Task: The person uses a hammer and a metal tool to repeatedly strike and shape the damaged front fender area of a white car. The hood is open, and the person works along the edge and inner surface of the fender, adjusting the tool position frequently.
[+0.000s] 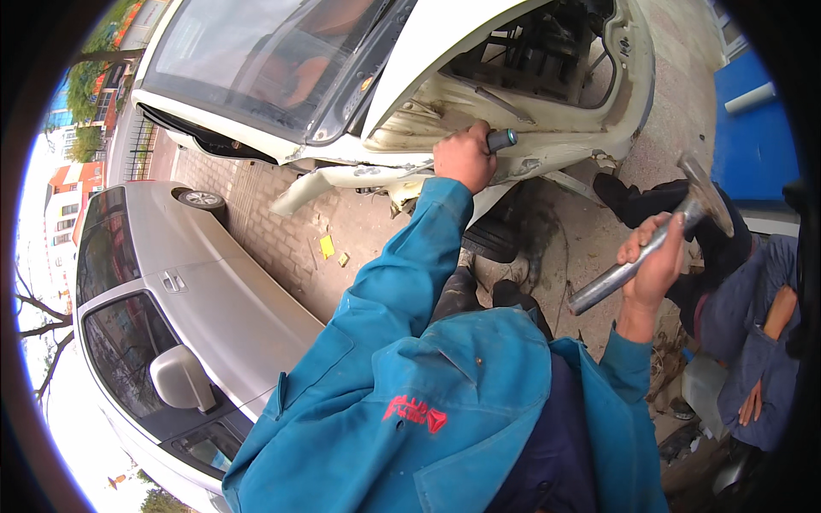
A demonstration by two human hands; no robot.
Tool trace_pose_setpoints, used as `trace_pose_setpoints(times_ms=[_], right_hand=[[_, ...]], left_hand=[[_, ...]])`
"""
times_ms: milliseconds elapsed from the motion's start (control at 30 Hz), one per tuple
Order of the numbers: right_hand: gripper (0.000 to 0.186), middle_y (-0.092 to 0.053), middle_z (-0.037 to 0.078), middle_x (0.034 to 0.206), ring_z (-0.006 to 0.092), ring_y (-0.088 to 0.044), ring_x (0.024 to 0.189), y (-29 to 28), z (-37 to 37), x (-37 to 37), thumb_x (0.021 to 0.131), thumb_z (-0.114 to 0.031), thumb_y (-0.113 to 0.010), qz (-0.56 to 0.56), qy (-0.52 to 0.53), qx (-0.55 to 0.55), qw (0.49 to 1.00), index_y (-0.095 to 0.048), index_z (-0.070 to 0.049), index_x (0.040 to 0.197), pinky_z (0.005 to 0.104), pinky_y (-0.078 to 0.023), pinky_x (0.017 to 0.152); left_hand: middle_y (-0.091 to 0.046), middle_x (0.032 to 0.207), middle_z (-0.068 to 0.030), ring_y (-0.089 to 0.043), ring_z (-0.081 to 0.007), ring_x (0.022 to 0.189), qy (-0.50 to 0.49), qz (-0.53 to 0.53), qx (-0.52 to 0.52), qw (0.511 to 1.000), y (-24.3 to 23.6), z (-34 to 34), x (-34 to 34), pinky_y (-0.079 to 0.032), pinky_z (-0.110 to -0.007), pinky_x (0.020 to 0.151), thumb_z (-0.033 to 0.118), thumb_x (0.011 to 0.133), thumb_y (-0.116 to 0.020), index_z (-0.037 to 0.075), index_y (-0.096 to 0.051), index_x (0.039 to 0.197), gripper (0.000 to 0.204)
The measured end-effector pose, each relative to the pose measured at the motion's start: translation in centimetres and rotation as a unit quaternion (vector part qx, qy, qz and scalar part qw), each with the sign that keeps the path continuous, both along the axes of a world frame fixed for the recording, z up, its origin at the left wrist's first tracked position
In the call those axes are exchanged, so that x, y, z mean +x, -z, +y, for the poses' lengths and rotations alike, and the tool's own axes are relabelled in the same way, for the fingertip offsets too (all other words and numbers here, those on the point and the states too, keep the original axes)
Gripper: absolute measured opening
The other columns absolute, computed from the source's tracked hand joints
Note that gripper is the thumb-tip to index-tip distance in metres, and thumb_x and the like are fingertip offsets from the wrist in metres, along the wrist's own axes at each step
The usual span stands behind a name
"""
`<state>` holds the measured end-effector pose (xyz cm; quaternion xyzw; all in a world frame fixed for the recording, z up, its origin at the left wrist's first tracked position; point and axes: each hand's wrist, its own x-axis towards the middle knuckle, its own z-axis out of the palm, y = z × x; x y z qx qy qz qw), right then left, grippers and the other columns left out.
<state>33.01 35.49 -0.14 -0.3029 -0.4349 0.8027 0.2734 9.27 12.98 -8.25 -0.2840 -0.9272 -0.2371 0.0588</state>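
Note:
My left hand (459, 156) is closed on a short dark cylindrical tool (500, 139) with a teal-ringed end, held at the damaged lower edge of a cream vehicle's stripped front body (522, 137). Whether its tip touches the metal cannot be told. In my right hand (652, 261) is a metal hammer (701, 192), gripped by its tubular silver handle, with the head raised toward the upper right. My blue jacket sleeves show on both arms. A dark tire (489, 238) lies beneath the body edge, partly hidden.
A co-worker (761, 316) in dark clothing sits close at the right, legs stretched toward the vehicle. A blue board (748, 137) stands behind them. A silver car (201, 299) is parked at the left on paving (265, 214). Small yellow pieces (327, 248) lie on the ground.

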Motion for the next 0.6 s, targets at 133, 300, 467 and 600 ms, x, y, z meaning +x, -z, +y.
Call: trace_pose_setpoints(times_ms=[133, 300, 467, 600], right_hand=[[0.04, -0.049, -0.001, 0.076, 0.0108, -0.048, 0.052, -1.3, 0.7, -0.3, 0.117, -0.051, -0.051, -0.017, 0.052, 0.037, 0.998, -0.056, -0.013, 0.106, 0.0299, -0.043, 0.048], [0.041, -0.049, 0.002, 0.075, 0.0122, -0.049, 0.05, 0.1, -3.6, -0.4, 0.117, -0.051, -0.051, -0.063, -0.025, -0.011, 0.998, -0.052, -0.01, 0.11, 0.032, -0.046, 0.047], [0.039, -0.05, 0.002, 0.076, 0.012, -0.05, 0.05, 0.9, -6.1, 0.7, 0.118, -0.047, -0.05, -0.083, -0.078, 0.014, 0.993, -0.051, -0.009, 0.11, 0.0312, -0.047, 0.045], [0.038, -0.05, 0.003, 0.076, 0.0118, -0.051, 0.05, 0.6, -6.9, 0.7, 0.118, -0.045, -0.051, -0.1, -0.081, 0.018, 0.992, -0.05, -0.008, 0.11, 0.0306, -0.047, 0.044]], left_hand=[[-0.072, 0.082, -0.0107, -0.073, -0.0377, 0.076, 0.09, 0.018, 0.044, 0.995, -0.9, -1.4, 1.9, -0.057, -0.051, 0.066, 0.016, 0.074, -0.079, 0.016, -0.07, 0.1, 0.027], [-0.069, 0.078, -0.007, -0.071, -0.0332, 0.072, 0.16, 0.07, 0.107, 0.979, -1.8, -0.2, 3.3, -0.056, -0.048, 0.064, 0.016, 0.07, -0.082, 0.016, -0.068, 0.095, 0.028], [-0.07, 0.079, -0.0065, -0.072, -0.033, 0.074, 0.151, 0.049, 0.121, 0.98, -2.4, -2.4, 2.6, -0.057, -0.049, 0.064, 0.016, 0.072, -0.083, 0.016, -0.07, 0.096, 0.027], [-0.069, 0.076, -0.0089, -0.071, -0.0348, 0.07, 0.147, 0.046, 0.166, 0.974, -3.2, -3.0, 2.4, -0.055, -0.049, 0.061, 0.016, 0.078, -0.084, 0.015, -0.07, 0.094, 0.021]])
